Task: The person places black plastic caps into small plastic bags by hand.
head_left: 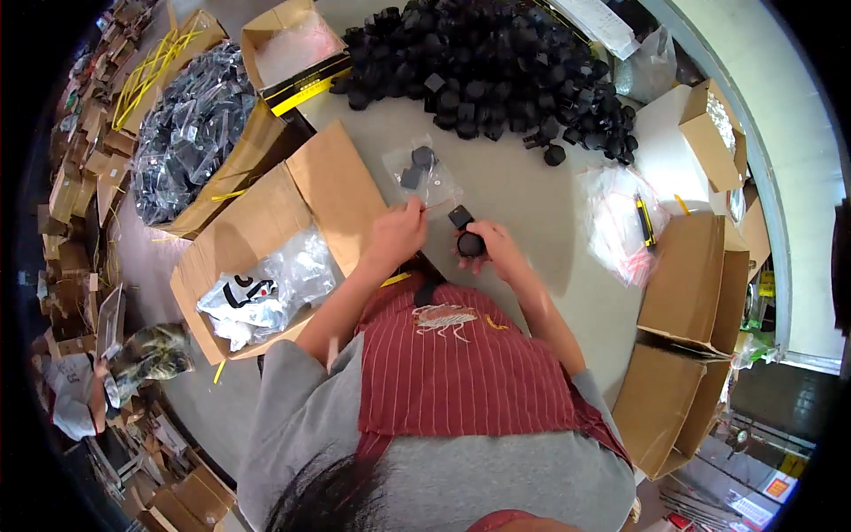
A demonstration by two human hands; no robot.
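My left hand is closed in a pinch at the near edge of a small clear zip bag, by its red seal line. Inside that bag lie a round black part and a squarish dark one. In my right hand is a black plastic part with a round knob-like end, my fingers curled around it. A small black block sits just beyond the round end; whether the two are joined I cannot tell. Both hands are over the grey table, close to my apron.
Many black plastic parts are heaped at the far side. Flat clear bags lie at the right, with a yellow-black utility knife on them. Cardboard boxes stand right. An open carton and a box of bagged parts stand left.
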